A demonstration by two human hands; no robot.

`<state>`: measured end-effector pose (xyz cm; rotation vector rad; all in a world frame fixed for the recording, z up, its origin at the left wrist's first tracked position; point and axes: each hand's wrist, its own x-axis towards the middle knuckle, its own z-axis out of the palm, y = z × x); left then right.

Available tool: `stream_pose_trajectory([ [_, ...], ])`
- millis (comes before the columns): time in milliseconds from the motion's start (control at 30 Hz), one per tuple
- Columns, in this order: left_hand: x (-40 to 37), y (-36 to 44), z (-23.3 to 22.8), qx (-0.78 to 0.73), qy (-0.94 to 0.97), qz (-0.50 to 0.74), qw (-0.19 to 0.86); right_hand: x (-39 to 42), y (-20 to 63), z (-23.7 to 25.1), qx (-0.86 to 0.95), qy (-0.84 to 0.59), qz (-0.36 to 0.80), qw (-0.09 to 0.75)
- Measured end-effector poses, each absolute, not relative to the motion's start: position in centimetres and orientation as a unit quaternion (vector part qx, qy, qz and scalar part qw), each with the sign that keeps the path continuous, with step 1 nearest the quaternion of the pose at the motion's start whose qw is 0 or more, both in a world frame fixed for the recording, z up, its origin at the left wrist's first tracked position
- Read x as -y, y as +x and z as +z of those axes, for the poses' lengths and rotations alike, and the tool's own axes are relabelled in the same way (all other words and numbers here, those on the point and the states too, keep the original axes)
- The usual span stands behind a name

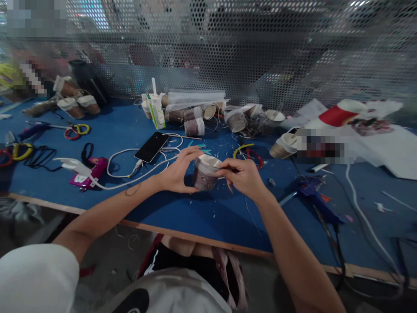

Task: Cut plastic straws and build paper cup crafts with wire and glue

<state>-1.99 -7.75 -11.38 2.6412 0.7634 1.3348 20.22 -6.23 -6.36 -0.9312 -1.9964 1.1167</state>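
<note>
A small round pot [206, 176], wrapped in brownish-purple cord with a pale fabric-like rim, is held tilted above the blue table. My left hand [178, 171] curves around its left side, thumb below and fingers at the top. At the rim's right side, my right hand [243, 176] pinches the pale edge between thumb and fingers. Just behind the pot lie scissors [249, 152] with yellow and red handles, partly hidden by my right hand. Small pale scraps are scattered on the table around the pot.
A phone [152, 147] with a white cable and a purple power strip [89, 173] lie to the left. A blue glue gun [314, 198] rests on the right. Several similar pots [194, 121] and a drink carton [155, 111] stand along the perforated metal screen [202, 56].
</note>
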Motion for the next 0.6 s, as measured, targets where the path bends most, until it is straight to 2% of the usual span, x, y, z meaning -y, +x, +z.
stream_pose_trajectory([
  [133, 8.3, -1.2, -11.7, -0.269, 0.870, 0.406, -0.076, 6.6, 19.5, -6.7, 0.787, -0.371, 0.374, 0.321],
  [300, 9.2, -0.7, -11.5, -0.291, 0.879, 0.353, -0.131, 6.8, 19.0, -6.7, 0.806, -0.379, 0.339, 0.304],
  [600, 8.6, -1.4, -11.6, -0.264, 0.894, 0.357, -0.064, 6.5, 19.7, -6.5, 0.831, -0.361, 0.327, 0.268],
])
